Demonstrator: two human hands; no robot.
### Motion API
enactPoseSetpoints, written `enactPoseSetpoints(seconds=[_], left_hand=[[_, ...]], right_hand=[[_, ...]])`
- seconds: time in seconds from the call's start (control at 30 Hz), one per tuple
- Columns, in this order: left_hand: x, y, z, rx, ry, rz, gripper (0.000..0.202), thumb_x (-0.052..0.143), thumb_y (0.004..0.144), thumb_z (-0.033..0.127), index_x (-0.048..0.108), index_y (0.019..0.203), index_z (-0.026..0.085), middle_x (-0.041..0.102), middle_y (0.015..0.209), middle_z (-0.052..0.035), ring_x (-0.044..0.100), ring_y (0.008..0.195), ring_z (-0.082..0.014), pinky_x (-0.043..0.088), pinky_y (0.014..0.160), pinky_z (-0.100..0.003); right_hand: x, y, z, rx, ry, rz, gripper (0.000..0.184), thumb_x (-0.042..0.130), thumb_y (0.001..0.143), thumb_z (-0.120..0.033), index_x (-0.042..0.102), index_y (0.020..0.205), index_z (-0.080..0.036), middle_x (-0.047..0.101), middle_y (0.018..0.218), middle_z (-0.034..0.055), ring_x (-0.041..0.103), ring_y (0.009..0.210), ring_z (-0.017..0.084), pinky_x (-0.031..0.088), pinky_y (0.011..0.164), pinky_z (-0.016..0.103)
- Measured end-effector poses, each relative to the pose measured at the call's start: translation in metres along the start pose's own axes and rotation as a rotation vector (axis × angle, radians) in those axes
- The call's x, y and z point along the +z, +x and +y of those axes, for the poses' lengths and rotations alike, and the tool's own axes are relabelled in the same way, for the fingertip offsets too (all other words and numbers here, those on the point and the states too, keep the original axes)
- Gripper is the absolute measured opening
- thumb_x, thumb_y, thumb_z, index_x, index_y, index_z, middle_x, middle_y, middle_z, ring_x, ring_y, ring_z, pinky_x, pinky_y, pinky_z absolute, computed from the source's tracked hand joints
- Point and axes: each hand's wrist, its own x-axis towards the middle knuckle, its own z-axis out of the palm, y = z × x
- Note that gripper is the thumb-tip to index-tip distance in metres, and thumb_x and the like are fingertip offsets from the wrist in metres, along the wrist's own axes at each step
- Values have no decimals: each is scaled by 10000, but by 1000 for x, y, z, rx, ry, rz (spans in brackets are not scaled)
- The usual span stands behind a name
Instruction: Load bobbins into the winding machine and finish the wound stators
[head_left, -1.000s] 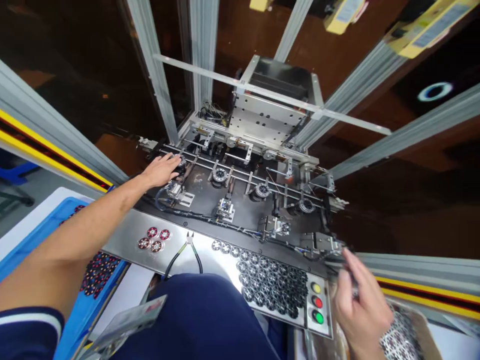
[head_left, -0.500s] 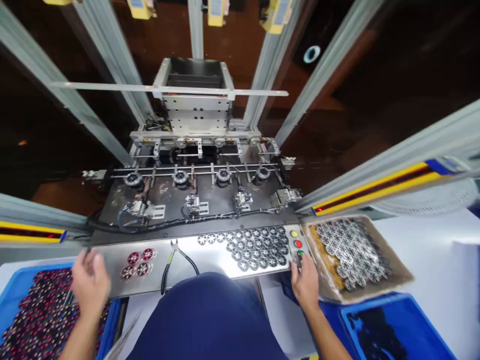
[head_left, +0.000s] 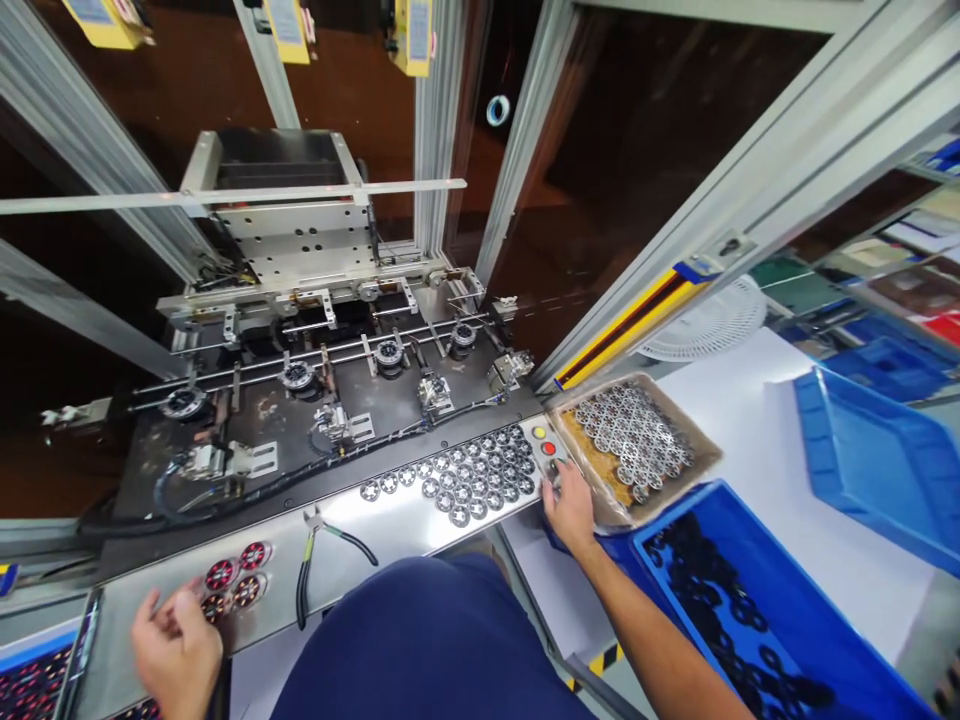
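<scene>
My left hand point(head_left: 180, 645) hovers at the left end of the metal ledge point(head_left: 341, 580), fingers loosely curled and apart, nothing visible in them. Its fingertips are close beside several red-and-copper wound motor cores point(head_left: 246, 590); whether they touch one I cannot tell. My right hand point(head_left: 571, 508) rests at the ledge's right end, fingers over the button below the red button point(head_left: 549, 449) and largely covering it. Thumb and fingers are apart there. Between the hands lie side cutters point(head_left: 306, 570) with dark green handles and rows of round black-and-silver discs point(head_left: 459, 485).
Behind the ledge stands a machine with round fixtures point(head_left: 388, 357) holding parts. At right are a cardboard box point(head_left: 705, 462) of silver discs, a blue bin point(head_left: 832, 625) of black parts and another blue tray point(head_left: 870, 470). A yellow light curtain bar point(head_left: 622, 330) rises beside the machine.
The view has turned to the right. My left hand has moved from the bin of wound cores toward the cores on the ledge. My right hand stays at the buttons.
</scene>
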Motion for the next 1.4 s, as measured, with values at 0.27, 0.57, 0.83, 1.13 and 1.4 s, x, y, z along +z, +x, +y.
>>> enactPoseSetpoints(seconds=[0.27,0.57,0.83,1.13,1.4], left_hand=[[4,-1,2,-55,27,0,703,484,832,530,453,1378,88,664,992,-141,643,926,-331,480,945,-512],[15,-2,-4,-18,55,54,632,463,838,535,529,1307,117,675,1021,-131,637,879,-282,488,925,-478],[19,-1,-12,87,59,64,450,419,883,520,656,1016,161,695,1005,-127,629,962,-275,476,930,-428],[22,0,-19,198,34,84,386,457,949,487,641,978,149,678,969,-73,634,940,-204,487,900,-426],[25,-1,-21,213,39,93,272,539,942,387,639,992,139,667,989,-58,637,951,-194,514,884,-428]], right_hand=[[13,16,2,-90,57,27,520,440,909,-255,417,1409,-113,515,1403,205,477,1324,307,439,1072,524],[25,17,7,-128,74,50,481,437,916,-226,457,1385,-122,536,1381,200,506,1291,320,450,1050,550],[28,18,10,-154,85,58,480,444,915,-250,480,1370,-102,528,1382,206,509,1273,337,445,1043,551],[31,23,15,-207,87,54,496,421,917,-290,514,1331,-33,543,1341,251,527,1234,370,452,1007,550],[33,23,20,-239,75,43,535,382,940,-344,510,1333,-4,540,1327,266,527,1223,372,445,1001,540]])
